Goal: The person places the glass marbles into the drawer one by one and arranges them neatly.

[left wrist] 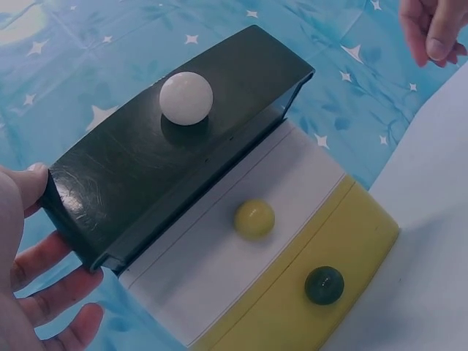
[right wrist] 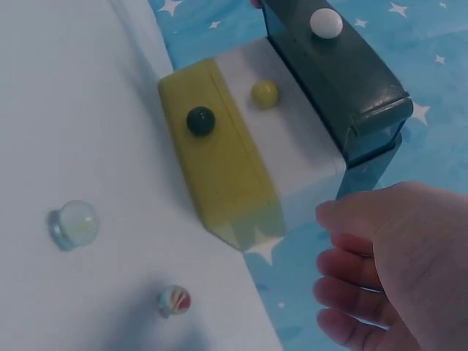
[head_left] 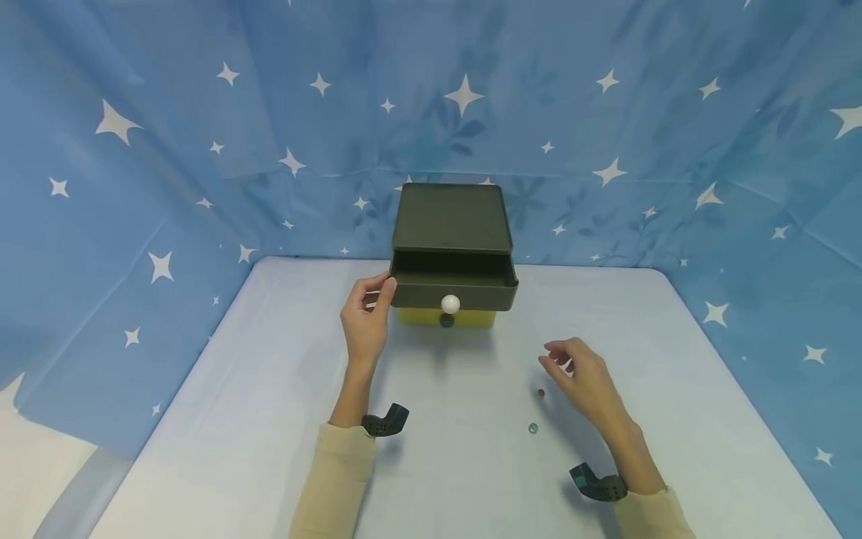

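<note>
A small drawer cabinet stands at the far side of the table, its dark green top drawer (head_left: 420,296) pulled out, with a white knob (left wrist: 186,99) on the front. My left hand (head_left: 367,311) grips that drawer's left front corner, thumb on the front edge and fingers along the side. Below it, the white middle drawer (left wrist: 219,252) with a yellow knob and the yellow bottom drawer (right wrist: 219,164) with a dark green knob are closed. Off to the cabinet's right, my right hand (head_left: 582,378) hovers over the table, fingers loosely bent and holding nothing.
Near my right hand, a clear marble (right wrist: 78,222) and a smaller multicoloured marble (right wrist: 175,300) lie on the white table (head_left: 229,419). Behind the cabinet hangs a blue curtain (head_left: 377,45) with white stars, which also covers both sides.
</note>
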The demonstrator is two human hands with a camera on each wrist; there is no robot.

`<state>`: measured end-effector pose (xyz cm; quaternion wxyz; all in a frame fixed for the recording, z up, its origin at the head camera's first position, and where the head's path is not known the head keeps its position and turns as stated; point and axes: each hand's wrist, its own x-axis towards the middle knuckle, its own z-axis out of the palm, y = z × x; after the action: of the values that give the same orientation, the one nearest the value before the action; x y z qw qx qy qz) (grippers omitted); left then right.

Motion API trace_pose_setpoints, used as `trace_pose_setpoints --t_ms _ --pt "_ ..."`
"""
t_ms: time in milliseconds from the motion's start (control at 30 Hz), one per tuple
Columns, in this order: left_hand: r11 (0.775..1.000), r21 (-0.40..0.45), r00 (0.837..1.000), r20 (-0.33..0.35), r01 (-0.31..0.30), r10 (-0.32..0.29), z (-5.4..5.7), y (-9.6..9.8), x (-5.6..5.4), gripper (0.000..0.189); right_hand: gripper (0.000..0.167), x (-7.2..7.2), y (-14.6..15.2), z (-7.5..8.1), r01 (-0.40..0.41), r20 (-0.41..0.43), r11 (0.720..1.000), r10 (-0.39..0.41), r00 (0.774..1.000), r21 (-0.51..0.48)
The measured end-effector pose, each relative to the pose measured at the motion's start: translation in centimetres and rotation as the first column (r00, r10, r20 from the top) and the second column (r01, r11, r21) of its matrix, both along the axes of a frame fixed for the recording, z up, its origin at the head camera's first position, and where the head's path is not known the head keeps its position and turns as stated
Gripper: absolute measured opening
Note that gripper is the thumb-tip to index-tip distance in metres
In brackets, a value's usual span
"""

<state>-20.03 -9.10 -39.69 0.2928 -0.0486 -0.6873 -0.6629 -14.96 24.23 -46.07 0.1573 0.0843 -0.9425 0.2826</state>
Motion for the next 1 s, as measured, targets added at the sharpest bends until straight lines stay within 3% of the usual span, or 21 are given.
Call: trace_pose_setpoints --t_ms 333,733,1000 --pt "1.000 -0.012 1.000 0.009 -0.013 0.013 -0.1 0.1 0.1 0.023 0.026 0.9 0.6 -1.9 -0.002 0.047 1.000 0.001 0.999 0.022" --pt "1.000 -0.015 1.000 0.020 -0.018 0.019 0.2 0.0 -0.1 0.023 0.025 1.0 0.9 -2.1 -0.024 0.112 0.999 0.021 0.994 0.024" --pt "1.000 -0.024 0.999 0.034 -0.020 0.021 0.1 0.0 0.0 0.023 0.025 1.1 1.1 -2.6 -0.058 0.107 0.998 0.054 0.993 0.034"
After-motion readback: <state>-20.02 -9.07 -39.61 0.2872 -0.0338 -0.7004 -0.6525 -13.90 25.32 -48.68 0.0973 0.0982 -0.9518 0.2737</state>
